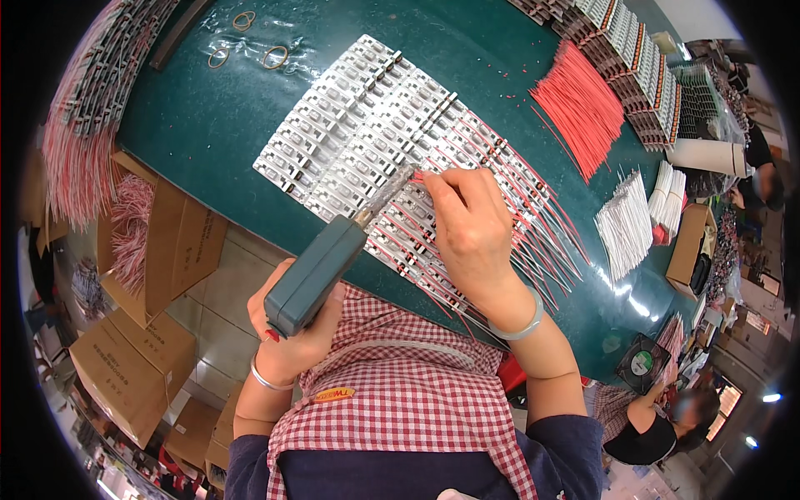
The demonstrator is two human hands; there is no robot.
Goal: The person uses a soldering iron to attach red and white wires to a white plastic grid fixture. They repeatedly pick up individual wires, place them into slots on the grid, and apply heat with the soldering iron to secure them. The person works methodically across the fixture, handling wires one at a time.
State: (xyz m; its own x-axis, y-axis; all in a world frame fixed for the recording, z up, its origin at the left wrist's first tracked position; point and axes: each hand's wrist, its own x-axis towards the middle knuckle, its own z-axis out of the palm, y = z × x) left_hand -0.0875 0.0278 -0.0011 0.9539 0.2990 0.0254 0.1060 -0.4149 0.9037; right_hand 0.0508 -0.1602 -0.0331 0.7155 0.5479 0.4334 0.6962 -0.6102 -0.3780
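Note:
My left hand [292, 321] is wrapped round a dark green gun-shaped tool [315, 275]. Its long silvery nozzle, which looks foil-wrapped, reaches up and right over a panel of small white-and-metal modules [350, 125] joined in rows. At the nozzle's tip, the fingertips of my right hand [471, 221] pinch the end of a thin red wire [419, 177]. Red and white wires [546, 242] run from the panel's right-hand rows toward the lower right, partly hidden under my right hand. The far-left rows carry no wires.
A bundle of red wires [579, 108] and a bundle of white wires [625, 225] lie on the green table [467, 50] at right. Stacked panels [633, 67] stand beyond them. Rubber bands [275, 57] lie at far left, above cardboard boxes [183, 250]. A co-worker [650, 425] sits at lower right.

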